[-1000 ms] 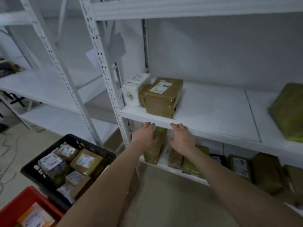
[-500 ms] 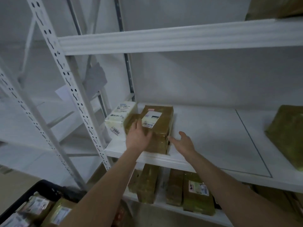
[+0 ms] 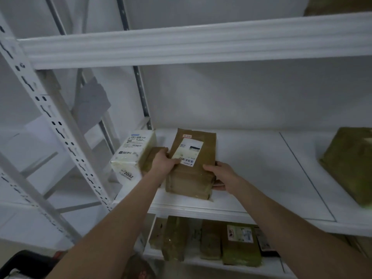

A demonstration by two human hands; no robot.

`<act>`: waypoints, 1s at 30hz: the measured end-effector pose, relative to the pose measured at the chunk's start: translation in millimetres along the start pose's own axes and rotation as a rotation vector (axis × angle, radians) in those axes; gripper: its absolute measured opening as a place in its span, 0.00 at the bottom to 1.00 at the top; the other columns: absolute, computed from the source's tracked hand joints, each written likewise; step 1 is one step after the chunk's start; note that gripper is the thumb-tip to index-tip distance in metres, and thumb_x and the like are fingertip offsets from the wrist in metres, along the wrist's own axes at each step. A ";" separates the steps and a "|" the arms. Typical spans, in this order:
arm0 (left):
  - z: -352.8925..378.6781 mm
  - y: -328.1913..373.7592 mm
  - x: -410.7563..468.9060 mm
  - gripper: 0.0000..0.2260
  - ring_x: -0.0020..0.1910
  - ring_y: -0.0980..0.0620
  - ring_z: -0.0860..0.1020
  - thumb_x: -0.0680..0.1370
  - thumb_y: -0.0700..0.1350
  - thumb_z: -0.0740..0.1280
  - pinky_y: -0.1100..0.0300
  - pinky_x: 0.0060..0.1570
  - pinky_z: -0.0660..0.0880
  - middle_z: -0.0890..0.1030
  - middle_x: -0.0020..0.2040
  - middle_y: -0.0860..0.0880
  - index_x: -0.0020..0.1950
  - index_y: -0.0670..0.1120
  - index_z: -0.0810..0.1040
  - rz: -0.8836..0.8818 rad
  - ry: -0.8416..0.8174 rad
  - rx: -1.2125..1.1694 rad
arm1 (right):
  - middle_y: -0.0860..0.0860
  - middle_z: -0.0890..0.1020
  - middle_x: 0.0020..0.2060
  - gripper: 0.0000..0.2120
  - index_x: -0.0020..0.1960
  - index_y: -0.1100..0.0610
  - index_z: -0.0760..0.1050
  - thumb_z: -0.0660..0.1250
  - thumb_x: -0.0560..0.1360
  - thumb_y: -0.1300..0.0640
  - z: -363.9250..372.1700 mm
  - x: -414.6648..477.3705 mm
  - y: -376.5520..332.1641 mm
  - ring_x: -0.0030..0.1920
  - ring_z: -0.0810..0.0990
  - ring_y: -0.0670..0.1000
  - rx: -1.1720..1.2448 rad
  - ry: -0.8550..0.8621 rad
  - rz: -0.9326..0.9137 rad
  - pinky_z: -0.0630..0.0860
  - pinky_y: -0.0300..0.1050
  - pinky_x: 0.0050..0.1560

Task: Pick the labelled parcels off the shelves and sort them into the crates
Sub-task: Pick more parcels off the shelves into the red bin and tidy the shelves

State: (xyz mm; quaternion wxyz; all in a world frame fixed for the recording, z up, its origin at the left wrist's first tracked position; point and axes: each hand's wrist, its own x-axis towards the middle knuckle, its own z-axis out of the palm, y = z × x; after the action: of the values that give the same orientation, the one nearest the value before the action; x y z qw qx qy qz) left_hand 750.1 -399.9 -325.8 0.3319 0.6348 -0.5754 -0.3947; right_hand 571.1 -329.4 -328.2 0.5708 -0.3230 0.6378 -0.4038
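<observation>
On the middle shelf (image 3: 251, 178), in the head view, the brown parcel (image 3: 192, 174) is held between both hands near the front edge. The left hand (image 3: 164, 164) is curled round the parcel's left edge, beside the white label (image 3: 189, 151). The right hand (image 3: 223, 176) is gripped round the right edge. Whether the parcel is lifted clear cannot be told. A white parcel (image 3: 132, 152) is seen just left of it. More parcels (image 3: 239, 244) are stored on the shelf below.
</observation>
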 end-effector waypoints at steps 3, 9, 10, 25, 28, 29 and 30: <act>22.4 16.4 -15.0 0.32 0.61 0.43 0.76 0.73 0.37 0.72 0.54 0.59 0.74 0.75 0.62 0.45 0.74 0.38 0.62 0.018 -0.032 -0.112 | 0.50 0.79 0.47 0.22 0.68 0.54 0.70 0.70 0.75 0.58 -25.5 -7.4 2.0 0.41 0.78 0.48 0.046 0.038 -0.063 0.74 0.41 0.35; 71.4 47.6 -38.7 0.26 0.51 0.47 0.79 0.71 0.36 0.74 0.56 0.52 0.77 0.80 0.60 0.42 0.67 0.39 0.72 -0.019 -0.120 -0.317 | 0.52 0.79 0.57 0.29 0.72 0.52 0.66 0.69 0.75 0.65 -89.1 -24.2 -1.1 0.42 0.79 0.45 0.084 0.121 -0.194 0.73 0.38 0.34; 79.4 52.8 -43.5 0.28 0.51 0.47 0.79 0.70 0.35 0.74 0.56 0.52 0.77 0.79 0.61 0.42 0.69 0.39 0.70 -0.017 -0.140 -0.341 | 0.52 0.79 0.56 0.29 0.72 0.52 0.66 0.69 0.74 0.65 -99.8 -27.7 -0.3 0.43 0.79 0.45 0.095 0.130 -0.207 0.73 0.38 0.35; 209.3 112.9 -102.7 0.20 0.54 0.47 0.75 0.77 0.38 0.67 0.46 0.46 0.78 0.76 0.62 0.47 0.69 0.46 0.70 -0.020 -0.415 -0.384 | 0.52 0.68 0.72 0.29 0.78 0.52 0.54 0.62 0.80 0.56 -238.2 -59.5 21.3 0.69 0.70 0.54 -0.399 0.445 -0.323 0.68 0.51 0.69; 238.2 123.0 -112.4 0.13 0.51 0.47 0.76 0.78 0.37 0.64 0.51 0.41 0.77 0.78 0.57 0.46 0.63 0.45 0.74 -0.036 -0.433 -0.396 | 0.54 0.69 0.71 0.25 0.75 0.56 0.62 0.63 0.79 0.54 -264.6 -59.4 27.4 0.69 0.69 0.55 -0.580 0.497 -0.288 0.67 0.48 0.68; 245.6 125.2 -113.9 0.12 0.48 0.48 0.77 0.78 0.35 0.64 0.54 0.37 0.78 0.79 0.55 0.45 0.60 0.45 0.76 -0.040 -0.441 -0.397 | 0.54 0.71 0.70 0.24 0.74 0.56 0.65 0.64 0.79 0.53 -272.2 -58.2 30.1 0.69 0.70 0.55 -0.622 0.517 -0.284 0.68 0.48 0.67; 252.2 125.8 -113.6 0.11 0.45 0.49 0.77 0.78 0.34 0.63 0.56 0.33 0.78 0.79 0.54 0.45 0.58 0.44 0.77 -0.046 -0.444 -0.398 | 0.54 0.72 0.69 0.23 0.73 0.56 0.67 0.64 0.79 0.53 -278.0 -57.6 32.1 0.68 0.71 0.55 -0.652 0.531 -0.282 0.68 0.48 0.67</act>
State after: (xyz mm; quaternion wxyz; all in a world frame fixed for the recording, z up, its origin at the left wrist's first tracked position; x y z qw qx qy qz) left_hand 465.5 -293.6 -320.2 0.3068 0.4685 -0.5306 -0.6362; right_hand 305.8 -223.5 -323.5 0.1951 -0.4550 0.8060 -0.3244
